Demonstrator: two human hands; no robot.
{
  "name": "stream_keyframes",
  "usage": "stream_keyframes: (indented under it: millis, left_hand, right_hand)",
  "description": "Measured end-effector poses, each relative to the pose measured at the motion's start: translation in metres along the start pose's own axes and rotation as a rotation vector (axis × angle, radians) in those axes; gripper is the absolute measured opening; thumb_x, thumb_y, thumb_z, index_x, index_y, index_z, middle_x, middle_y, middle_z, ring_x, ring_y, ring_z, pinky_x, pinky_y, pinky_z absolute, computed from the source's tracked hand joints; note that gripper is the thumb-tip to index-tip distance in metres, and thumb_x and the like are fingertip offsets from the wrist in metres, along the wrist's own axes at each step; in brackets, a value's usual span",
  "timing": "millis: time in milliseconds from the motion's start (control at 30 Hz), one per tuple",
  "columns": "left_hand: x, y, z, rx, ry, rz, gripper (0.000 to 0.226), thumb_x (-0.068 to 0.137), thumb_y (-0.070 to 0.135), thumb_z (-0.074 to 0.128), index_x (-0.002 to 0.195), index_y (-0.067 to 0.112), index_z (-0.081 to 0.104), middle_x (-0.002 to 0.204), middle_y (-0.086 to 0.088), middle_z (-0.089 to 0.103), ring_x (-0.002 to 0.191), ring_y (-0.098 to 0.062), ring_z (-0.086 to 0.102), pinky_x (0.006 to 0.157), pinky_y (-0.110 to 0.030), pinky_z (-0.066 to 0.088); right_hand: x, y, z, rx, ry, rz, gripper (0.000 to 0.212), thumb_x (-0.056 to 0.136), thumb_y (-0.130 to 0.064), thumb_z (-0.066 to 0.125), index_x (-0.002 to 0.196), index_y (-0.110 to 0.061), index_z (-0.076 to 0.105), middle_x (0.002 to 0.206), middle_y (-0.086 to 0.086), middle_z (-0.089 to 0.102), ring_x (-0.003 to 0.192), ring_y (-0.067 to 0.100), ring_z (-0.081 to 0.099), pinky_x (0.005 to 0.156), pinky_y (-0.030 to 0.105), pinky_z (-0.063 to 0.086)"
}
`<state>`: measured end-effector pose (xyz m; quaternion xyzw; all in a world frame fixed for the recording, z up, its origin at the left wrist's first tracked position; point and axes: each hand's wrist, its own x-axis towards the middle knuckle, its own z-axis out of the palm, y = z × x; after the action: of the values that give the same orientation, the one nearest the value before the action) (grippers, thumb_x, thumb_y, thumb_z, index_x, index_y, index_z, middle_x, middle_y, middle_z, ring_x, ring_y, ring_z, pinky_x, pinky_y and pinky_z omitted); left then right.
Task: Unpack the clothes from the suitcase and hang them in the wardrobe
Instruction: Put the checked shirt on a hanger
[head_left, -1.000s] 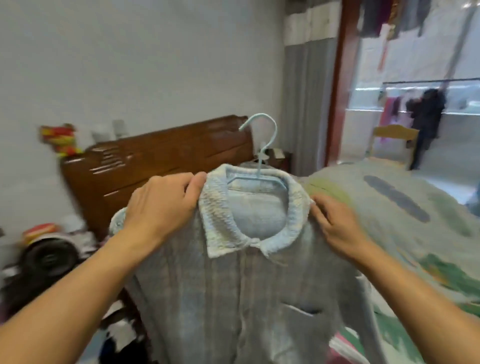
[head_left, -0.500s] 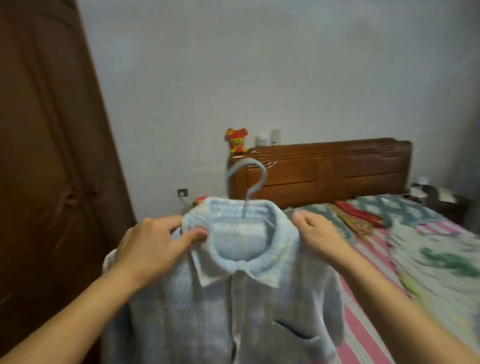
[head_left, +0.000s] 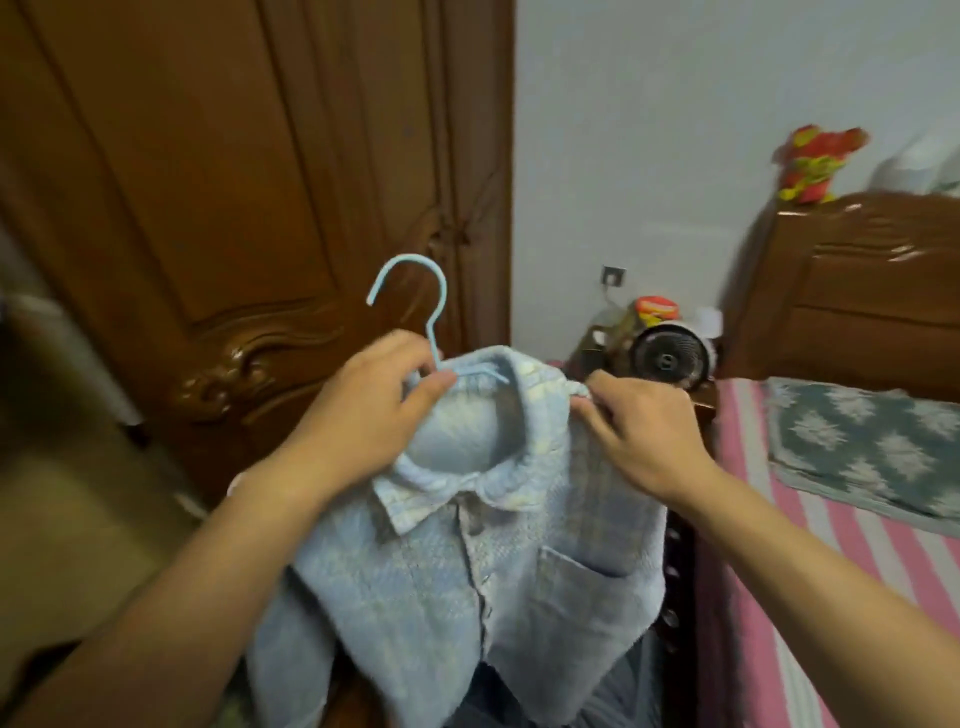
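Observation:
A pale blue plaid shirt (head_left: 467, 582) with a chest pocket hangs in front of me on a light blue hanger (head_left: 415, 291), whose hook sticks up above the collar. My left hand (head_left: 374, 421) grips the hanger's neck and the collar's left side. My right hand (head_left: 644, 436) pinches the shirt's right shoulder. The brown carved wardrobe (head_left: 234, 182) stands just behind, its doors closed. The suitcase is out of view.
A bed (head_left: 841, 545) with a pink striped sheet and green patterned pillow lies on the right, under a wooden headboard (head_left: 857, 291) with a red toy (head_left: 815, 161) on top. A small fan (head_left: 670, 358) and clutter sit between wardrobe and bed.
My view has swung left from the bed to the wardrobe. My left hand has shifted from the collar up to the hanger's neck. The shirt stays held in both hands.

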<state>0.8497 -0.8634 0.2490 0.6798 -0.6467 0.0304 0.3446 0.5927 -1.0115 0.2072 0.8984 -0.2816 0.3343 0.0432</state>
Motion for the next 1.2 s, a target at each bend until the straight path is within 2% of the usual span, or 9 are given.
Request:
stream_keyframes:
  millis: [200,333,467,533,633,733,767,900,1200]
  left_hand:
    - [-0.052,-0.03,-0.027,0.146,-0.021,-0.244,0.021,0.1,0.048,0.051,0.08,0.046,0.054,0.132,0.022,0.049,0.117,-0.006,0.052,0.1,-0.044,0.046]
    - [-0.065,-0.008,-0.02,0.261,0.382,-0.355,0.021,0.1,0.038,0.054,0.092,0.024,0.068,0.13,0.014,0.051,0.106,-0.012,0.056,0.089,-0.043,0.051]
    - [-0.064,0.007,-0.024,0.3,0.496,-0.399,0.018,0.097,0.027,0.064,0.091,0.013,0.073,0.135,0.007,0.044,0.099,-0.002,0.048,0.088,-0.033,0.046]
    - [-0.065,0.009,-0.029,0.295,0.479,-0.384,0.016,0.097,0.024,0.065,0.09,0.012,0.073,0.13,0.009,0.043,0.096,0.002,0.049,0.094,-0.028,0.044]
    - [-0.069,0.011,-0.046,0.312,0.503,-0.389,0.012,0.097,0.017,0.065,0.088,0.011,0.071,0.126,0.009,0.041,0.1,0.013,0.047,0.094,-0.011,0.035]
    - [-0.078,0.011,-0.071,0.366,0.549,-0.385,0.011,0.096,0.013,0.066,0.085,0.012,0.07,0.127,0.005,0.042,0.105,0.007,0.046,0.099,-0.008,0.031]
    - [-0.081,0.011,-0.079,0.38,0.553,-0.39,0.011,0.096,0.012,0.066,0.085,0.012,0.07,0.127,0.005,0.042,0.109,0.002,0.046,0.1,-0.009,0.031]
    - [-0.095,0.013,-0.114,0.463,0.57,-0.47,0.01,0.098,0.016,0.063,0.091,0.014,0.07,0.123,0.009,0.045,0.108,0.005,0.046,0.1,-0.013,0.033]
    - [-0.128,0.008,-0.193,0.675,0.506,-0.737,0.02,0.104,0.04,0.049,0.106,0.029,0.066,0.115,0.015,0.048,0.1,-0.002,0.049,0.085,-0.028,0.04]
  right_hand:
    - [0.039,-0.011,0.033,0.18,-0.028,-0.249,0.039,0.101,-0.06,0.028,0.075,-0.033,0.037,0.063,-0.012,0.045,0.062,0.017,0.055,0.048,0.033,0.032]
    - [0.043,0.017,0.052,0.171,0.023,-0.401,0.029,0.102,-0.036,0.042,0.118,-0.026,0.064,0.085,-0.007,0.057,0.08,0.021,0.057,0.056,0.034,0.046]
    - [0.061,0.036,0.048,0.224,-0.526,-0.26,0.051,0.093,-0.07,0.038,0.135,-0.039,0.042,0.101,-0.011,0.066,0.092,0.013,0.065,0.078,0.037,0.054]
    - [0.078,0.022,0.04,0.276,-0.665,-0.413,0.047,0.09,-0.074,0.042,0.109,-0.036,0.061,0.092,-0.016,0.068,0.082,0.004,0.063,0.076,0.038,0.053]
    - [0.083,-0.006,0.024,0.601,-0.813,-0.489,0.042,0.092,-0.06,0.057,0.072,-0.024,0.061,0.073,-0.008,0.063,0.067,0.009,0.059,0.067,0.039,0.051]
    - [0.082,-0.025,0.013,0.991,-1.057,-0.421,0.027,0.097,-0.036,0.061,0.115,-0.018,0.068,0.113,-0.003,0.072,0.102,0.017,0.069,0.091,0.042,0.055]
    - [0.083,-0.034,0.006,1.081,-1.093,-0.442,0.04,0.098,-0.03,0.061,0.137,-0.024,0.056,0.131,-0.009,0.065,0.118,0.012,0.063,0.1,0.038,0.052]
    - [0.081,-0.088,-0.007,1.057,-0.876,-0.692,0.087,0.099,-0.011,0.057,0.152,-0.057,0.008,0.152,-0.044,0.021,0.142,-0.013,0.024,0.119,0.017,0.02]
    - [0.092,-0.195,-0.021,1.11,-0.973,-0.782,0.089,0.076,0.012,0.052,0.143,-0.045,0.046,0.147,-0.029,0.041,0.13,-0.025,0.029,0.095,-0.005,0.026]
